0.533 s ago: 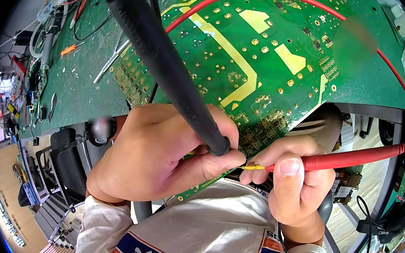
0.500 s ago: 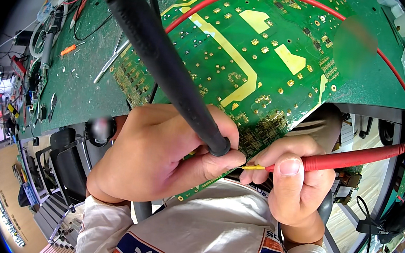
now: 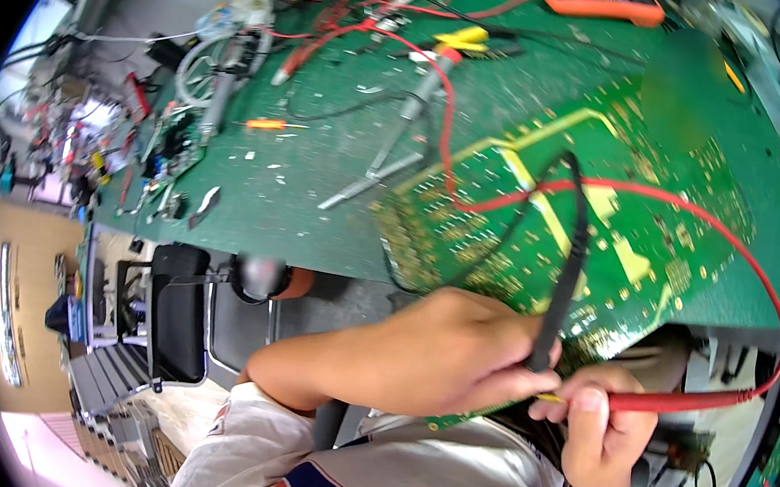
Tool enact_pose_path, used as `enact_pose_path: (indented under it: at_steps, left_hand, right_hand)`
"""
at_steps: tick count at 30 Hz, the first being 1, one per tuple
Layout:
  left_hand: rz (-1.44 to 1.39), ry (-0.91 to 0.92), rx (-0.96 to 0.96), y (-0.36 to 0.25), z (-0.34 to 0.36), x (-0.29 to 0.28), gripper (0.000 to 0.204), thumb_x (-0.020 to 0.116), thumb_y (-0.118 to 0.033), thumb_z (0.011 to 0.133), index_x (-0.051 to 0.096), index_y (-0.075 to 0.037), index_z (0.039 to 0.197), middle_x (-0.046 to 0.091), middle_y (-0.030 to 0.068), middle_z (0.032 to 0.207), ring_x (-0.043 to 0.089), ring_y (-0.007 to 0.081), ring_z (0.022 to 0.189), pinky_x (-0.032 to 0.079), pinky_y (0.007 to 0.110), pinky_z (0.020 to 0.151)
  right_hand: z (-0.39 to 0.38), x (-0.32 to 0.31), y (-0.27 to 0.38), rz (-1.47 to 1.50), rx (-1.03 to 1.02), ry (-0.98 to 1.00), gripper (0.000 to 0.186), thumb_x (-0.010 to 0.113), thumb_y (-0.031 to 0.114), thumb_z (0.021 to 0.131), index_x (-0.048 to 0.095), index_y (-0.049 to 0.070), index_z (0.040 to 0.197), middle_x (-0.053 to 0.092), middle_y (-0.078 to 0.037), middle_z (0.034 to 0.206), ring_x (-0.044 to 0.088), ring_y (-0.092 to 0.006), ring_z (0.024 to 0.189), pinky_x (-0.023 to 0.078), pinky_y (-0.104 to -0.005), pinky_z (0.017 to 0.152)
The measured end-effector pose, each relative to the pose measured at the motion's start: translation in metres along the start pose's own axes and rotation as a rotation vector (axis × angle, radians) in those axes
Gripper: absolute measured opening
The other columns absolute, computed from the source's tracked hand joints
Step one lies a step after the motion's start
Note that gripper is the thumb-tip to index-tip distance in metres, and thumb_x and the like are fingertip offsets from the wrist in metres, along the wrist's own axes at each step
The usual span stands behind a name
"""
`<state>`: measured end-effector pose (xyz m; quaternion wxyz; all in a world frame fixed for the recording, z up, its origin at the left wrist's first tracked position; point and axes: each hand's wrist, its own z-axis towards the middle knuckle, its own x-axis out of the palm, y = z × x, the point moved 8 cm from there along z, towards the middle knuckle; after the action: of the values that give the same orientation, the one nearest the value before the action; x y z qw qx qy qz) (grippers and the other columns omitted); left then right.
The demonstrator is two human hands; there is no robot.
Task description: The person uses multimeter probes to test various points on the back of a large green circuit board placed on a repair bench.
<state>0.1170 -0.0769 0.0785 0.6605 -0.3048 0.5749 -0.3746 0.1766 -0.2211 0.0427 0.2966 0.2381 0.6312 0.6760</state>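
Note:
My left hand point(image 3: 455, 352) is closed around a black test probe point(image 3: 558, 306), which stands nearly upright with its lead looping over the board. In my right hand point(image 3: 607, 432) a red test probe point(image 3: 685, 402) is gripped between thumb and fingers, pointing left. Its yellow tip point(image 3: 550, 397) reaches the left fingertips; whether the two tips touch is hidden. Both hands are at the near edge of a large green circuit board point(image 3: 439, 235), which lies partly on the bench and overhangs its front edge. The red lead crosses above the board.
On the green bench point(image 3: 315, 225) lie an orange screwdriver point(image 3: 267, 124), yellow-handled pliers point(image 3: 463, 38) and a grey tool with an orange end point(image 3: 413, 107). An orange multimeter point(image 3: 602, 0) is at the back. Cables and parts crowd the left. A black chair point(image 3: 179, 321) stands below left.
The view has swung, bringing the multimeter and more bench into sight; hands and board appear lower and further right. The black probe appears more upright. Both hands keep their probes.

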Motion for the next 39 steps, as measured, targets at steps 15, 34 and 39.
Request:
enact_pose_path:
  at_steps: [15,34,39]
  left_hand:
    - [0.016,0.046,0.042,0.008,-0.003,0.009,0.021,0.076,-0.019,0.092,0.065,-0.005,0.103,0.066,0.0099,0.079,0.065,0.0324,0.068,0.053,0.042,0.062]
    - [0.033,0.033,0.067,0.006,-0.004,0.008,0.021,0.077,-0.019,0.092,0.066,-0.005,0.103,0.066,0.0084,0.079,0.066,0.0310,0.068,0.053,0.041,0.062]
    - [0.027,0.060,0.078,0.005,-0.004,0.009,0.022,0.077,-0.019,0.091,0.067,-0.004,0.103,0.068,0.0094,0.083,0.067,0.0319,0.072,0.055,0.041,0.064]
  right_hand:
    - [-0.006,0.000,-0.001,-0.078,-0.126,-0.003,0.021,0.057,0.014,0.101,0.061,0.002,0.084,0.066,-0.006,0.068,0.067,-0.0174,0.056,0.050,-0.0302,0.058]
    - [-0.003,0.003,0.002,-0.114,-0.216,0.031,0.020,0.059,0.016,0.099,0.062,0.004,0.083,0.066,-0.004,0.063,0.065,-0.0170,0.056,0.045,-0.0317,0.069]
    - [-0.002,0.003,0.002,-0.127,-0.238,0.046,0.019,0.059,0.016,0.098,0.061,0.003,0.085,0.067,-0.004,0.063,0.065,-0.0175,0.056,0.046,-0.0315,0.065]
